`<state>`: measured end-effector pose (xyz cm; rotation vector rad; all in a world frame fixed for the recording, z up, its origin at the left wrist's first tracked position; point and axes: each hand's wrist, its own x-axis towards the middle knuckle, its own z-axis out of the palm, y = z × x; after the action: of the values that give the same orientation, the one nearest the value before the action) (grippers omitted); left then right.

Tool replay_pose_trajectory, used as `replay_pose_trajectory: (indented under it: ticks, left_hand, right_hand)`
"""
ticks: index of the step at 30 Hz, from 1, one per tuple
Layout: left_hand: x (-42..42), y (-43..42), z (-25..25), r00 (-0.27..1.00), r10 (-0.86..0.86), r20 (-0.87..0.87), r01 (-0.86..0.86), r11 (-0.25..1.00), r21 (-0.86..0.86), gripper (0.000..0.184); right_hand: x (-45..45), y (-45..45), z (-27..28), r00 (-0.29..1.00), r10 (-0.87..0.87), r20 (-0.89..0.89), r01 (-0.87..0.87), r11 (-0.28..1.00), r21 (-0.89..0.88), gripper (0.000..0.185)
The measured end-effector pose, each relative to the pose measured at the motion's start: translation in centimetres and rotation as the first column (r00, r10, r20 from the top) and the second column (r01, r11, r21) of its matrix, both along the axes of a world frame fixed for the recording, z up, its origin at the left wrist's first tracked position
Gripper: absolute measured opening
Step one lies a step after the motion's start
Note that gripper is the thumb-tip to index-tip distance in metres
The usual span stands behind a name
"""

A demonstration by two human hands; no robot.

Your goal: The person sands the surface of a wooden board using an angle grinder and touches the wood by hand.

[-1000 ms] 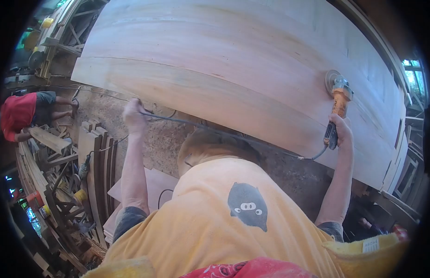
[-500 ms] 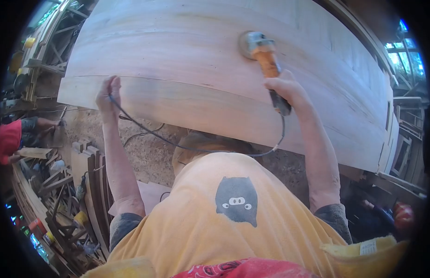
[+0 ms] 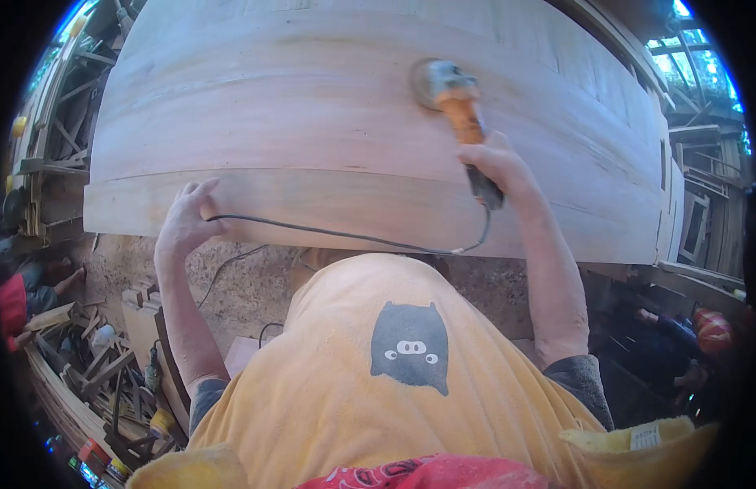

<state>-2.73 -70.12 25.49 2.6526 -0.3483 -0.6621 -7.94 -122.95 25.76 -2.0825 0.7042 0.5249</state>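
Observation:
My right hand (image 3: pixel 496 163) is wrapped round the handle of an orange and black angle grinder (image 3: pixel 461 114). The grinder's round disc (image 3: pixel 429 84) lies against the broad pale wooden panel (image 3: pixel 288 106) in front of me; its head is a little blurred. From the handle's end a black power cord (image 3: pixel 337 231) runs leftward across the panel's near edge to my left hand (image 3: pixel 189 216). The cord passes between the thumb and the curled fingers there, and the fingers are partly apart. That hand is at the panel's near left edge.
Scrap wood (image 3: pixel 109 367) is piled at the lower left, beside upright boards (image 3: pixel 154 334). A person in a red top (image 3: pixel 11 303) is at the far left. Another person (image 3: pixel 672 350) is low at the right. Wooden frames (image 3: pixel 704 187) stand beyond the panel's right end.
My view has shifted, so the panel sits lower. My left hand has loosened from a tight pinch to a more open curl, and the cord is drawn straighter. The grinder stays on the panel.

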Motion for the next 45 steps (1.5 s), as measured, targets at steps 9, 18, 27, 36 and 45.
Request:
replay_pose_trajectory:
  ticks: [9, 18, 27, 36, 45]
  left_hand:
    - [4.6, -23.2, -6.0, 0.809, -0.427, 0.404, 0.46, 0.888, 0.017, 0.07]
    - [7.4, -29.9, -8.8, 0.801, -0.31, 0.512, 0.328, 0.943, 0.058, 0.068]
    - [6.5, -30.6, -9.9, 0.698, -0.344, 0.628, 0.424, 0.905, 0.025, 0.066]
    - [5.7, -29.1, -9.0, 0.73, -0.322, 0.602, 0.387, 0.922, 0.024, 0.058]
    - [0.7, -25.1, -4.6, 0.953, -0.028, -0.301, -0.188, 0.724, -0.664, 0.048]
  right_hand:
    - [-10.0, -11.8, -1.1, 0.881, -0.465, 0.082, 0.461, 0.885, 0.068, 0.023]
    - [-11.8, -12.3, -1.0, 0.796, -0.598, 0.096, 0.586, 0.8, 0.127, 0.018]
    - [-11.8, -12.3, -1.3, 0.805, -0.587, 0.087, 0.579, 0.809, 0.104, 0.019]
    - [-5.9, -6.9, 0.7, 0.955, -0.291, 0.064, 0.288, 0.956, 0.052, 0.025]
    - [2.5, 4.0, -0.3, 0.998, 0.064, 0.019, -0.064, 0.998, 0.005, 0.028]
